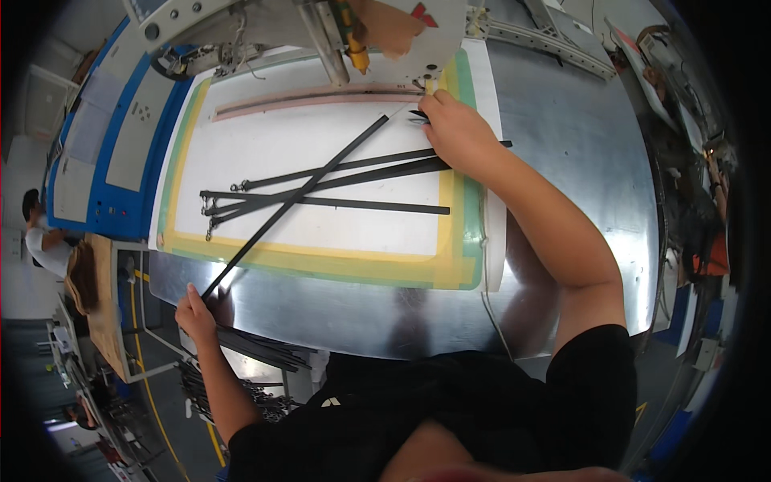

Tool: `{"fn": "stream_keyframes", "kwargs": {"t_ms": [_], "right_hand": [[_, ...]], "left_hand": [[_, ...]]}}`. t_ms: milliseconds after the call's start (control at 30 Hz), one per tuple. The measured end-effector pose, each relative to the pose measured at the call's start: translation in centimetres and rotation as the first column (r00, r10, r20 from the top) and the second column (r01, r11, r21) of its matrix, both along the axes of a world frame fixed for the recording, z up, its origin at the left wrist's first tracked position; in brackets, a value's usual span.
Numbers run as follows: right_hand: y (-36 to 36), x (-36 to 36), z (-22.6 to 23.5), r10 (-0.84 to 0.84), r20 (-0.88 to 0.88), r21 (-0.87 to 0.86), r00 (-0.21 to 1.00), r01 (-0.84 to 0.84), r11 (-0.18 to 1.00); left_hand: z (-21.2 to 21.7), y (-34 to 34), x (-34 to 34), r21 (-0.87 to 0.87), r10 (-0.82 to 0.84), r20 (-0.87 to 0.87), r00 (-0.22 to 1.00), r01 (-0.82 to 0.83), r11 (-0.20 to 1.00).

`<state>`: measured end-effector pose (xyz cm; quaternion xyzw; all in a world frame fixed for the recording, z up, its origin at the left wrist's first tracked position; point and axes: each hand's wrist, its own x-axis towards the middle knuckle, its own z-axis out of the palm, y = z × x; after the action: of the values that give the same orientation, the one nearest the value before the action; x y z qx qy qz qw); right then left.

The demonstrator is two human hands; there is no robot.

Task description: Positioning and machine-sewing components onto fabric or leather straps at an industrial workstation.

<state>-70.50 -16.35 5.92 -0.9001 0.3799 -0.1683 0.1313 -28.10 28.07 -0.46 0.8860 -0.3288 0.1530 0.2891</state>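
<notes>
Running diag., strap (297, 195) between hands.

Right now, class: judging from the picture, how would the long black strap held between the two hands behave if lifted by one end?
Probably floppy: the long black strap looks thin and flat, straight only between the left hand and right hand. Likely light. Being flat, it shouldn't roll.

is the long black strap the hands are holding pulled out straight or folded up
Straight: the long black strap runs as one diagonal line from the left hand to the right hand.
</notes>
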Motion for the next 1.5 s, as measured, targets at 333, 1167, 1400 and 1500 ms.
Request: {"fn": "stream_keyframes", "kwargs": {"t_ms": [333, 1167, 1400, 1500], "right_hand": [[0.1, 3.5, -0.3, 0.021, -0.158, -0.201, 0.987, -0.052, 0.978], [10.3, -7.9, -0.7, 0.155, 0.452, 0.539, 0.878, -0.408, 0.737], [10.5, -7.9, -1.8, 0.007, 0.427, 0.691, 0.904, -0.332, 0.642], [10.2, -7.8, -1.4, -0.090, 0.369, 0.746, 0.925, -0.237, 0.622]], "left_hand": [[0.5, 1.8, -1.3, -0.104, -0.037, -0.079, 0.996, 0.029, 0.994], [5.4, -15.7, -11.4, 0.329, -0.571, -0.053, 0.819, 0.554, 0.765], [10.3, -10.2, -11.9, 0.243, -0.397, -0.024, 0.917, 0.391, 0.888], [14.3, -4.8, -10.0, 0.045, -0.211, 0.085, 0.974, 0.208, 0.977]]}}
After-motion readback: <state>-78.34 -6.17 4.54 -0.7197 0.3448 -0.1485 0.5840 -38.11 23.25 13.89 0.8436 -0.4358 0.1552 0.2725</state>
